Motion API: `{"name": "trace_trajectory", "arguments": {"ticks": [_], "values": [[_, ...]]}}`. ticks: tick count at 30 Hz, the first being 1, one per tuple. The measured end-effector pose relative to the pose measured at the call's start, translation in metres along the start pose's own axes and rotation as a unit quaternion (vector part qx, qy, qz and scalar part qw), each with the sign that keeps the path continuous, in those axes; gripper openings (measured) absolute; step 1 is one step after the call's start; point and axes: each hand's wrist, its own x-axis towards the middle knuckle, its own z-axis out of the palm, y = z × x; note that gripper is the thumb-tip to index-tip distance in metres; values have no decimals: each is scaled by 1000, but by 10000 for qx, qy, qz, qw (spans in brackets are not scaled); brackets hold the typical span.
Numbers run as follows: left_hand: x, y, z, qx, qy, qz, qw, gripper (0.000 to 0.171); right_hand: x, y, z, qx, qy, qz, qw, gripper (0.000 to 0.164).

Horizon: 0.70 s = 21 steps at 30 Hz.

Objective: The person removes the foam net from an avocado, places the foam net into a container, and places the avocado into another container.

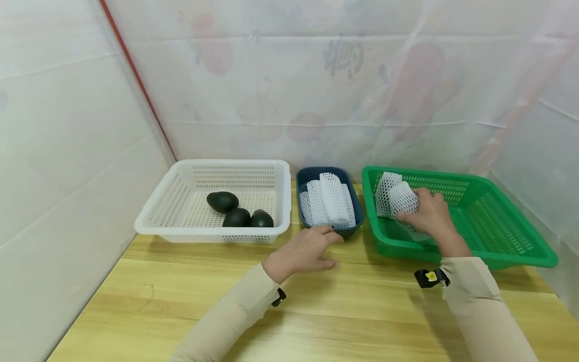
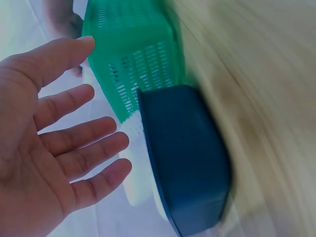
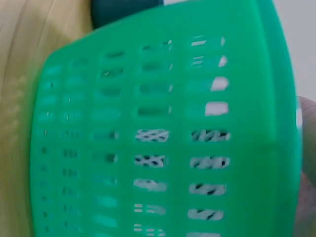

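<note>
My right hand (image 1: 431,215) reaches into the left part of the green basket (image 1: 515,221) and grips a rounded piece in a white foam net sleeve (image 1: 403,197); what the net covers is not clear. Against the basket's left wall stands another foam net piece (image 1: 384,198). In the right wrist view the basket's wall hides most of that hand. My left hand (image 1: 305,254) hovers at the front edge of the navy tray (image 1: 346,233), holding nothing, its fingers spread in the left wrist view. Several white foam net sleeves (image 1: 333,198) lie in that tray.
On the left stands a white basket (image 1: 212,232) with several dark green avocados (image 1: 223,202) inside. All the containers sit on a wood-grain table (image 1: 353,322), along a pale printed curtain (image 1: 280,90) at the back.
</note>
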Motion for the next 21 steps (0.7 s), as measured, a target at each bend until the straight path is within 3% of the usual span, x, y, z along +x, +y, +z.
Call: {"name": "trace_trajectory", "arguments": {"ticks": [6, 9, 15, 21], "values": [[-11, -7, 2, -195, 112, -45, 9997, 43, -12, -15, -1, -6, 365, -203, 9991, 76], [-16, -11, 4, -254, 287, 85, 9992, 43, -18, -23, -2, -9, 469, -279, 9985, 75], [-25, -17, 7, -207, 689, 295, 9970, 41, -28, -37, -3, -38, 559, -578, 9968, 73], [-35, -21, 8, -161, 791, 279, 9963, 42, -37, -50, -3, -13, 539, -891, 9946, 70]]}}
